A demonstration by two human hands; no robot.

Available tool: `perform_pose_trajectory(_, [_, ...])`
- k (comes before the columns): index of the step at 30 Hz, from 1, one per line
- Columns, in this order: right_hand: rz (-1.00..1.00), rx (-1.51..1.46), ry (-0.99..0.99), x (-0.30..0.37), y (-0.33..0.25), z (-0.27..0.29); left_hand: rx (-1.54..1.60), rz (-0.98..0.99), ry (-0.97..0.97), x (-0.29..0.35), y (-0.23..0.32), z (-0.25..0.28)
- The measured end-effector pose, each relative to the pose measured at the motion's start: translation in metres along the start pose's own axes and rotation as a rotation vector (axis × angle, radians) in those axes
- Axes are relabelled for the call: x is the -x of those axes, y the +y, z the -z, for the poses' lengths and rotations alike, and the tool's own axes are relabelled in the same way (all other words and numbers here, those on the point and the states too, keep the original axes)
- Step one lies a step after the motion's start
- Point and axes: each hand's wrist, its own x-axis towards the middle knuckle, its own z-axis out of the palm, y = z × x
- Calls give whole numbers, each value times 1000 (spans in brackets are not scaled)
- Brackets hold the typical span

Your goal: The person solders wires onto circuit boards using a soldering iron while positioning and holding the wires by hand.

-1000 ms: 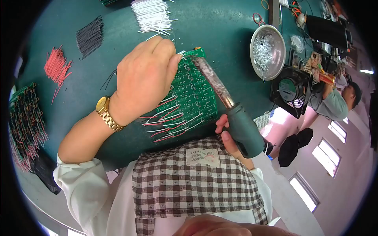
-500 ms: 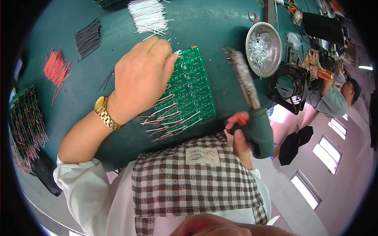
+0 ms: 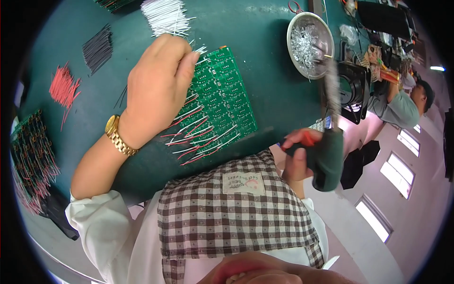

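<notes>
Nearest the body, the right hand [image 3: 299, 158] is wrapped tight round the dark green grip of a soldering gun [image 3: 327, 142], held off the table's edge with its blurred tip pointing up toward the metal bowl [image 3: 309, 43] of solder bits. The left hand [image 3: 153, 92] lies on the green board [image 3: 218, 102] mid-table, fingertips pinched on white wire ends at its top edge, red and white wires fanning from its near side; beyond lie red [image 3: 62, 89], black [image 3: 98, 47] and white [image 3: 165, 16] wire piles
</notes>
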Motion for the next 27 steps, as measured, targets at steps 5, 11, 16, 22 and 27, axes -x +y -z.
perform_pose_trajectory(5, [-475,-172,-394,11,-4,6,-52,-109,-108,5,9,-2])
perform_pose_trajectory(11, [-376,104,-626,4,-2,10,-288,-109,-136,11,11,-7])
perform_pose_trajectory(16, [-332,108,-541,0,-9,5,-274,-151,-101,11,7,-10])
perform_pose_trajectory(22, [-307,114,-539,-1,-10,-1,-289,-174,-96,11,6,-11])
perform_pose_trajectory(27, [-237,109,-462,-1,-7,-4,-290,-177,-98,11,6,-11])
